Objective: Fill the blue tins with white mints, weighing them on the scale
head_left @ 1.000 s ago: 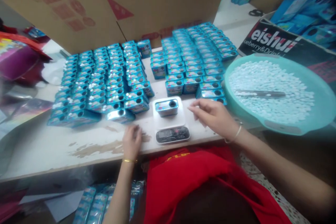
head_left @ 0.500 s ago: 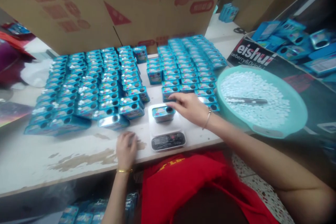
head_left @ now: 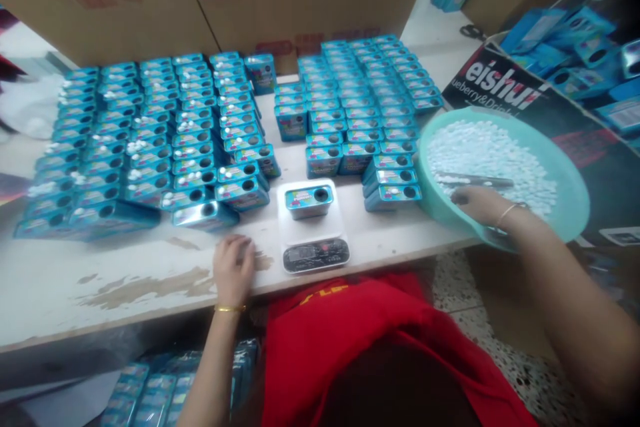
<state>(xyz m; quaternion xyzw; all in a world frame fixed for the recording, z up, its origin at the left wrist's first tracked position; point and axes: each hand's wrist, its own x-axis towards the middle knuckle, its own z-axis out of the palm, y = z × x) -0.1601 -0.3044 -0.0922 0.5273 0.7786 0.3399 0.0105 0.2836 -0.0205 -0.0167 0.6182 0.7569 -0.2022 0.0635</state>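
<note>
On a white scale [head_left: 285, 230] stands one blue tin [head_left: 309, 200] with a dark round hole in its top. My right hand [head_left: 480, 205] reaches into the turquoise bowl [head_left: 575, 207] of white tablets [head_left: 475, 147], its fingers bent down at the near left side; what they hold, if anything, is hidden. A dark metal strip [head_left: 480, 181] lies on the tablets just beyond it. My left hand [head_left: 234, 267] rests at the table's front edge, left of the scale, fingers curled and the space under them hidden.
Rows of blue tins [head_left: 145, 140] fill the left, some with tablets on top; more tins [head_left: 360, 100] stand right of centre. A cardboard box [head_left: 240, 20] rises behind. At the right is a black box [head_left: 555, 113] of tins. Scissors [head_left: 473, 32] lie at the back right.
My right hand has moved right, from the tin on the scale to the bowl. My left hand has stayed by the table edge. The view has shifted slightly.
</note>
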